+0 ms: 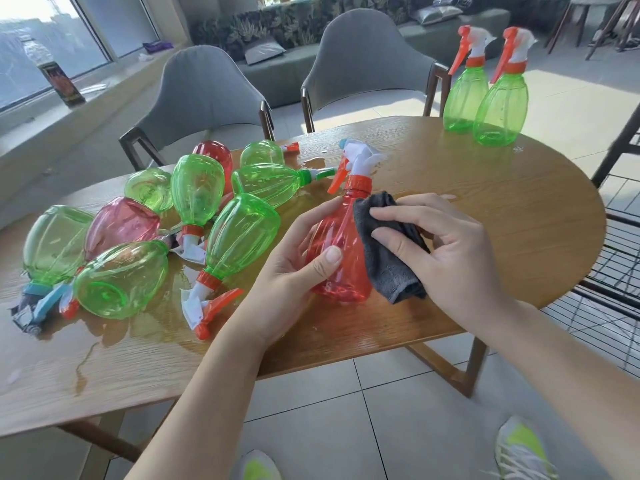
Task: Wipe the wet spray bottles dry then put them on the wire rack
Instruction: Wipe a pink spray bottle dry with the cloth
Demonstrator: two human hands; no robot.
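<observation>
The red spray bottle (341, 251) stands upright near the front edge of the table (502, 216), held between both hands. It looks empty, so I judge it light and easy to tip. Its thin translucent plastic would likely flex under a hard squeeze, and while wet it is probably slippery. The wide ribbed belly gives the steadiest hold. The narrow neck under the orange collar would suit lifting it to the wire rack (616, 271), whose black grid shows past the table's right edge.

The left hand (294, 271) grips the bottle's left side, fingers curled behind it and thumb pressed on the front. The right hand (446, 251) presses a dark grey cloth (388, 258) against the bottle's right flank, fingers bent over the folded fabric. The cloth looks soft, napped and absorbent.

To the left lies a heap of wet bottles (194, 223), mostly green with a few pink or red, tumbled on their sides, their white-and-orange trigger heads pointing every way. Water pools on the wood-grain surface around them. Two green bottles (485, 95) stand upright at the far right of the table, well apart from the heap. Two grey upholstered chairs (277, 81) sit beyond.
</observation>
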